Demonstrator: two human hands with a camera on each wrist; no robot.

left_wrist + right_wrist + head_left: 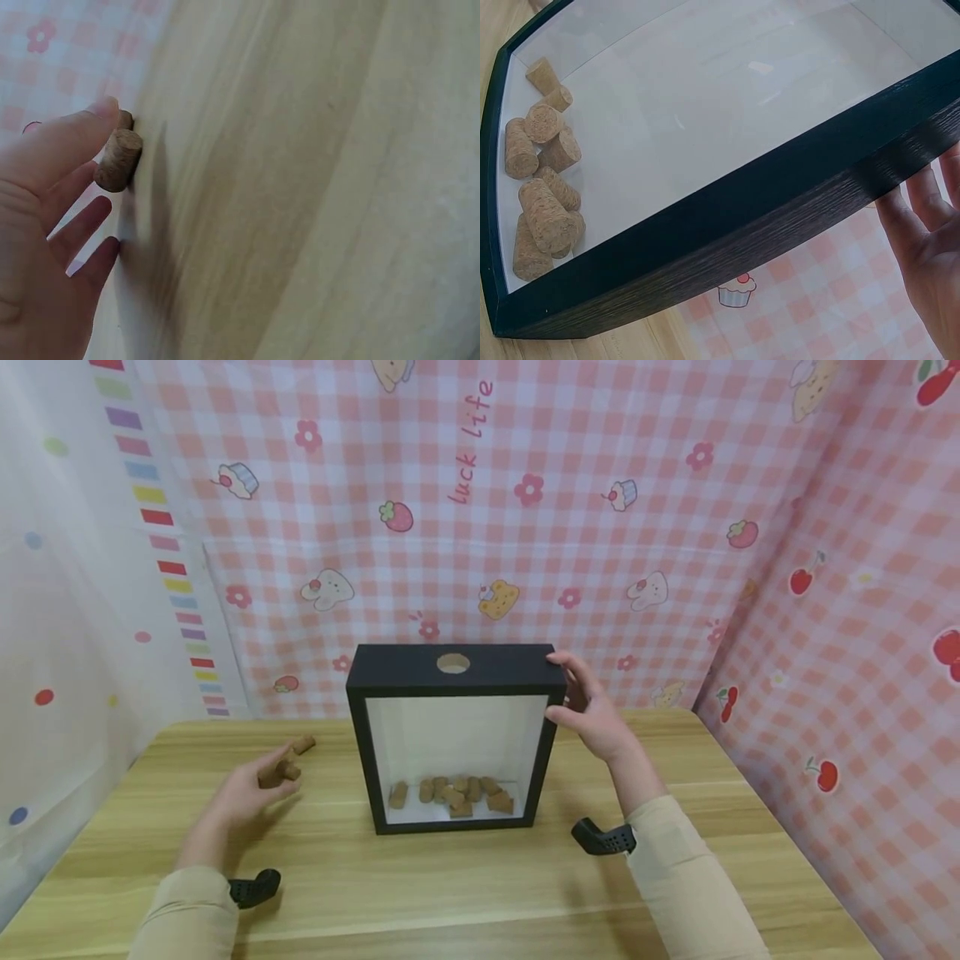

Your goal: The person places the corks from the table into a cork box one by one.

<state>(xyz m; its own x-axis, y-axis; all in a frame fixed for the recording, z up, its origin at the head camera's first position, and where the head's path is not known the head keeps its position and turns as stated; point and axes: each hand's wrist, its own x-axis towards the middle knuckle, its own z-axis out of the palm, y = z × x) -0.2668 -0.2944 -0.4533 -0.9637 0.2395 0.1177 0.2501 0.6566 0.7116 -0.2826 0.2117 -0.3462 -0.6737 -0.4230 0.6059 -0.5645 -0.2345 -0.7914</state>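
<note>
A black-framed shadow box (455, 681) with a clear front and a round hole in its top stands upright on the table. Several cork stoppers (544, 214) lie heaped along its bottom. My right hand (596, 718) grips the box's upper right corner, thumb towards the front edge and a finger at the top. On the left, my left hand (247, 789) is spread around a cork stopper (118, 160), its thumb and fingers apart. One more cork stopper (303, 744) lies just beyond that hand, mostly hidden by the nearer cork in the left wrist view.
The wood-grain table (465, 893) runs under both forearms. Behind it hangs a pink checked curtain (450, 552), close to the table's back edge, with more printed cloth (862, 635) on the right side. Each wrist wears a black camera mount (603, 837).
</note>
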